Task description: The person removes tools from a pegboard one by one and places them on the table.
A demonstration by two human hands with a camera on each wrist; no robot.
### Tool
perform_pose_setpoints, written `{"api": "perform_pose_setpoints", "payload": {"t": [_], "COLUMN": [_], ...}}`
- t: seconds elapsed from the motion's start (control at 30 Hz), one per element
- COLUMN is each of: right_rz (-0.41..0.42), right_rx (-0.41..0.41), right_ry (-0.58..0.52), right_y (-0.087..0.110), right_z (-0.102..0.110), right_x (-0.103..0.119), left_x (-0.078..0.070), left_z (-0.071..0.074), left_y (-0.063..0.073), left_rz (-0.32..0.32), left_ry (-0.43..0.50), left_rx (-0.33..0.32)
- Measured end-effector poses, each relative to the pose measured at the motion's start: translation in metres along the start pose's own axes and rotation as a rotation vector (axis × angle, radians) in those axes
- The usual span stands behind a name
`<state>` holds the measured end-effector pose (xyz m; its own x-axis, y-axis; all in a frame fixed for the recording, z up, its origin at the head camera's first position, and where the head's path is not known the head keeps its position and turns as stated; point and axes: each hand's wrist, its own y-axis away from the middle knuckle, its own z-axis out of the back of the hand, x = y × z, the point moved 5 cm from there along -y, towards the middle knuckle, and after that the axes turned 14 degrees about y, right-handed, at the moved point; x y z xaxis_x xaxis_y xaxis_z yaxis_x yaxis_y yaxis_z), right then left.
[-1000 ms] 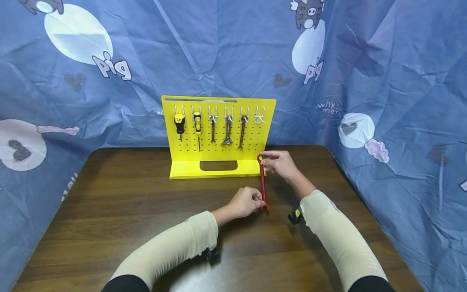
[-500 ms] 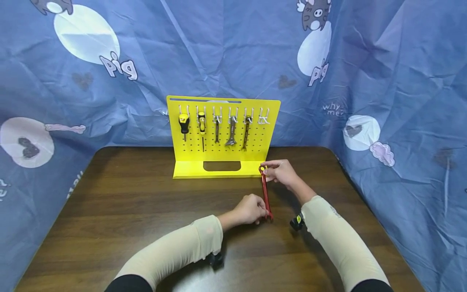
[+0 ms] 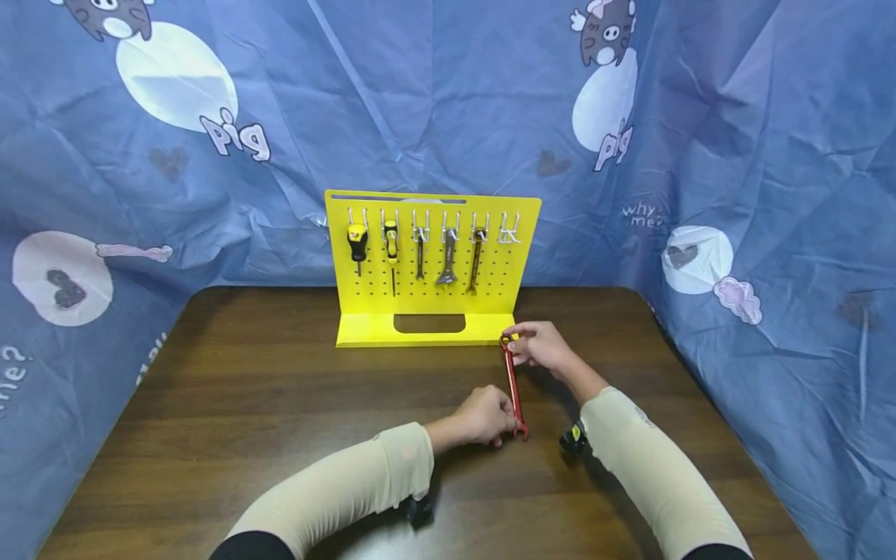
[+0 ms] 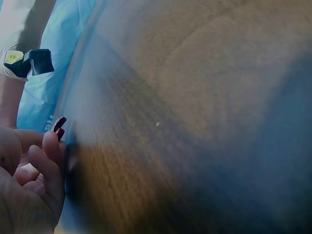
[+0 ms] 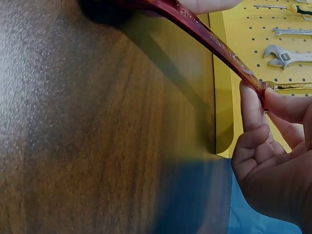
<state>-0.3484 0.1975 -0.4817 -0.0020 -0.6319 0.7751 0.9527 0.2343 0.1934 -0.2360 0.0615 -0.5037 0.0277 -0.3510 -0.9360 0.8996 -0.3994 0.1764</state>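
A red combination wrench [image 3: 512,381] is held between both hands, in front of the right end of a yellow pegboard [image 3: 427,340]. My right hand [image 3: 542,346] pinches its ring end between thumb and fingers. At the open-jaw end, my left hand [image 3: 484,414] grips the shank, with the jaw tips showing past the fingers. The right wrist view has the wrench [image 5: 214,41] running above the table, its shadow on the wood below. Only the red jaw tips [image 4: 59,127] peek out beyond the fingers in the left wrist view.
On the pegboard hang two black-and-yellow screwdrivers [image 3: 358,243], a small wrench [image 3: 420,257], an adjustable wrench [image 3: 448,257] and a bronze-coloured wrench [image 3: 477,260]. The rightmost hook [image 3: 509,233] bears no tool. A blue printed curtain [image 3: 448,101] stands behind the brown table [image 3: 266,373].
Both hands have brought the red wrench down the view, away from the pegboard and toward the body. The grip at each end stays the same. The head view has shifted slightly.
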Motion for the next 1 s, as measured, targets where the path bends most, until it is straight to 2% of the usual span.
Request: {"api": "perform_pose_setpoints", "payload": {"t": [0.17, 0.47, 0.67, 0.8, 1.0], "right_rz": [-0.016, -0.038, -0.060, -0.087, -0.073], "right_rx": [-0.008, 0.019, 0.020, 0.026, 0.036], "right_ry": [0.003, -0.023, -0.032, 0.018, 0.160], "right_y": [0.000, 0.000, -0.001, -0.003, -0.005], "right_z": [0.000, -0.004, -0.006, -0.010, -0.015], "right_x": [-0.003, -0.016, -0.019, -0.021, -0.020], "left_x": [0.001, 0.004, 0.003, 0.003, 0.000], "left_z": [-0.002, -0.005, -0.005, -0.006, -0.005], "left_y": [0.000, -0.002, -0.003, -0.004, -0.004], "left_rz": [-0.001, -0.031, -0.026, -0.015, -0.001], "left_ry": [-0.013, -0.132, -0.158, -0.175, -0.206], "left_rx": [-0.003, -0.023, -0.027, -0.032, -0.036]}}
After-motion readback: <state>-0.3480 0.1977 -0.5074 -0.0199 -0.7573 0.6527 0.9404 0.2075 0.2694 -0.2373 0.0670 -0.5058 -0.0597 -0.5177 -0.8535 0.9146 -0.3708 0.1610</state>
